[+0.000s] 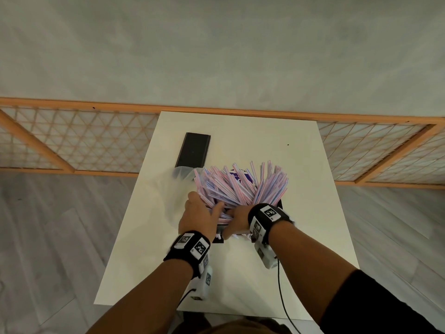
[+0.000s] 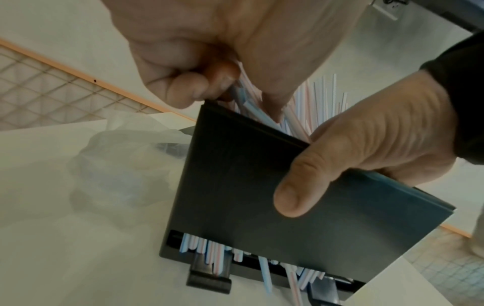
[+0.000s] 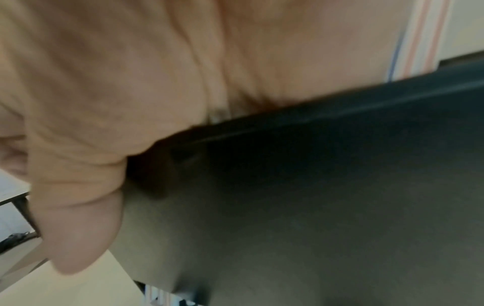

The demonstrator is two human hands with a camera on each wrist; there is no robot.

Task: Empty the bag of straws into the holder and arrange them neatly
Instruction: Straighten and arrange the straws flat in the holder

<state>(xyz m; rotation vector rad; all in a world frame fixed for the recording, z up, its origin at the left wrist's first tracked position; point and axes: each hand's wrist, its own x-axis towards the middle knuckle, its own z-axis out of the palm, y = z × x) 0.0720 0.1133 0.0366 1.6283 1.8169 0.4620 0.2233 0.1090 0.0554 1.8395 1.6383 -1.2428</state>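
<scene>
A black box-shaped straw holder (image 2: 248, 196) stands on the white table (image 1: 301, 213). Several pink-and-blue striped straws (image 1: 240, 184) fan loosely out of its top, and some poke out of the slot at its base (image 2: 212, 250). My left hand (image 1: 204, 213) is over the holder's left end, its fingers (image 2: 199, 82) curled round a few straws at the rim. My right hand (image 1: 237, 218) grips the holder's near wall, thumb (image 2: 301, 194) flat on the front and fingers hidden behind it among the straws. In the right wrist view the palm (image 3: 104, 103) fills the frame above the holder (image 3: 314, 207).
A crumpled clear plastic bag (image 1: 174, 186) lies just left of the holder. A black rectangular lid (image 1: 192, 150) lies further back on the table. Something purple (image 1: 237, 177) shows between the straws. A wooden lattice screen (image 1: 72, 141) runs behind the table.
</scene>
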